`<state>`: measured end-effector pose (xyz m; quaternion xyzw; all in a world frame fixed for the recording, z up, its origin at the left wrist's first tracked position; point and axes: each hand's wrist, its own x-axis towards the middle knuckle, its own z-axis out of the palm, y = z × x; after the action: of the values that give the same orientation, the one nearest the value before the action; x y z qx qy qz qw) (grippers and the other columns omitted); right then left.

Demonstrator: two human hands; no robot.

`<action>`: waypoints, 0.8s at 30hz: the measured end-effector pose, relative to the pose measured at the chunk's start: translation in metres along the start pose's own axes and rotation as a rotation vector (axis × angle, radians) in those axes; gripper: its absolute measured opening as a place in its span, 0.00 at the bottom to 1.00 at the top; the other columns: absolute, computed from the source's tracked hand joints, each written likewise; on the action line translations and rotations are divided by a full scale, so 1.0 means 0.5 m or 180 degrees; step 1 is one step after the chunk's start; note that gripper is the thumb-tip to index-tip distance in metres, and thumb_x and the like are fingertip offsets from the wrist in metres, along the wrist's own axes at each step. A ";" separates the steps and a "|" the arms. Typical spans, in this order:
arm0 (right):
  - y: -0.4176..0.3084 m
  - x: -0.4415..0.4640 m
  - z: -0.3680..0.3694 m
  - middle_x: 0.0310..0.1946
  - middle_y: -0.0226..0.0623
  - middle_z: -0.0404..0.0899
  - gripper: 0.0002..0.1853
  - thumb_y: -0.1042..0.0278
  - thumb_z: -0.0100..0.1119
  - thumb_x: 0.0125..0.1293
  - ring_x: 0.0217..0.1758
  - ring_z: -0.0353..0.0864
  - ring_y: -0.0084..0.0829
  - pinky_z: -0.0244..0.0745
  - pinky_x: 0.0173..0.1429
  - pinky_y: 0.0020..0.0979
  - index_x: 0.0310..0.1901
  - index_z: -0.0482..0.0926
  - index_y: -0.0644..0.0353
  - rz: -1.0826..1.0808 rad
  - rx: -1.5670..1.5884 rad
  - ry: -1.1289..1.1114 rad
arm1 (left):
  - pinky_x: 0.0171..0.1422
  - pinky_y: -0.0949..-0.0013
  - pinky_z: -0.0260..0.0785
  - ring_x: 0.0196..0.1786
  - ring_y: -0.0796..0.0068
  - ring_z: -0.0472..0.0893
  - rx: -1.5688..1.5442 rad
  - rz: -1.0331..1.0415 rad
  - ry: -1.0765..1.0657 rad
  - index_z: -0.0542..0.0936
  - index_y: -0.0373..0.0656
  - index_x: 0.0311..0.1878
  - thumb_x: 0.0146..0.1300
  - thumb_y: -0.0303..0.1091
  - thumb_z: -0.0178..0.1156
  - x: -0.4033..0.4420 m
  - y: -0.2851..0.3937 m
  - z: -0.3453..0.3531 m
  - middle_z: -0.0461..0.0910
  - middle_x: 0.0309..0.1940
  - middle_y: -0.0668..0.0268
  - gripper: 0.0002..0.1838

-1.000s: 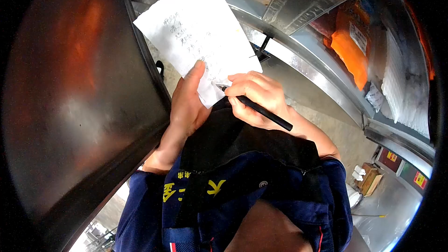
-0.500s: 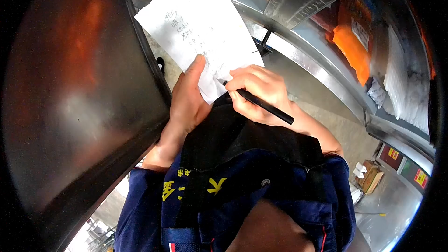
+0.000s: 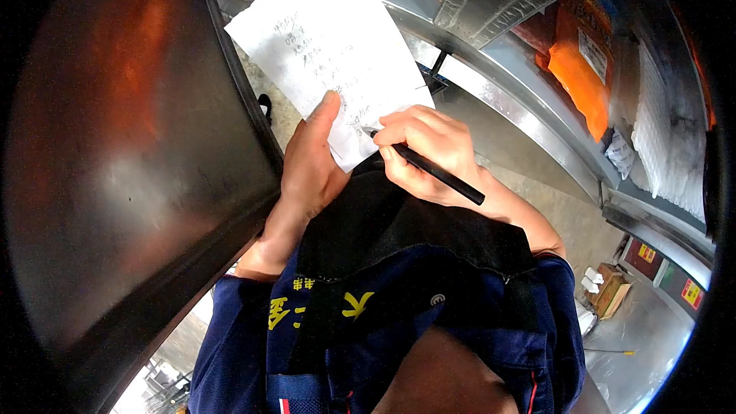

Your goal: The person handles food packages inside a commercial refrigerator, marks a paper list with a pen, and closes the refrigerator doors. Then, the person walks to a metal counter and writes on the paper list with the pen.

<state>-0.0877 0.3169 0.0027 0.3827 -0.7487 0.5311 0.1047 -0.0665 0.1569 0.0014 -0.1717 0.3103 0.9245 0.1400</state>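
White sheets of paper (image 3: 360, 54), with several lines of dark handwriting, are held up in front of my body. My left hand (image 3: 310, 157) grips them at the lower left edge, its thumb lying on top and its other fingers hidden behind. In my right hand (image 3: 429, 149) is a black pen (image 3: 441, 174), pinched between thumb and fingers. The pen's tip is at the lower part of the top sheet, just below the written lines, and the side of the hand rests by the paper's right edge.
To the left stands a dark metal door or panel (image 3: 130, 146). On the right, a metal freezer-like compartment holds an orange package (image 3: 579, 84) and frosty white packs (image 3: 652, 123). A cardboard box (image 3: 611, 291) sits at the lower right. A dark shoe (image 3: 264, 103) shows on the floor.
A small mark more of writing shows near the pen tip. The paper and both hands have shifted very slightly to the right; the grips are the same.
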 end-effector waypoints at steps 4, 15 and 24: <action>0.003 0.003 0.002 0.22 0.36 0.71 0.07 0.80 0.58 0.48 0.23 0.74 0.35 0.68 0.27 0.32 0.30 0.73 0.61 -0.0036 0.0014 0.0069 | 0.62 0.60 0.63 0.56 0.62 0.73 -0.0004 -0.0008 -0.0028 0.61 0.31 0.61 0.70 0.38 0.41 0.003 0.000 -0.006 0.70 0.55 0.53 0.22; -0.001 0.003 -0.003 0.24 0.40 0.77 0.05 0.79 0.59 0.48 0.33 0.82 0.38 0.73 0.33 0.31 0.28 0.74 0.62 0.0233 -0.0018 -0.0081 | 0.61 0.60 0.64 0.56 0.62 0.73 0.0084 0.0057 0.0056 0.61 0.30 0.60 0.70 0.38 0.41 0.004 0.001 0.001 0.70 0.55 0.52 0.23; 0.000 0.001 -0.005 0.23 0.36 0.74 0.07 0.81 0.58 0.48 0.25 0.76 0.33 0.70 0.28 0.30 0.30 0.73 0.61 0.0015 -0.0024 0.0272 | 0.61 0.61 0.65 0.55 0.63 0.74 0.0158 -0.0103 0.0142 0.62 0.31 0.60 0.70 0.39 0.42 -0.005 0.006 0.005 0.71 0.54 0.54 0.23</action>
<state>-0.0887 0.3185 0.0041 0.3574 -0.7464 0.5444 0.1367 -0.0658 0.1556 0.0060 -0.1938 0.3333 0.9100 0.1523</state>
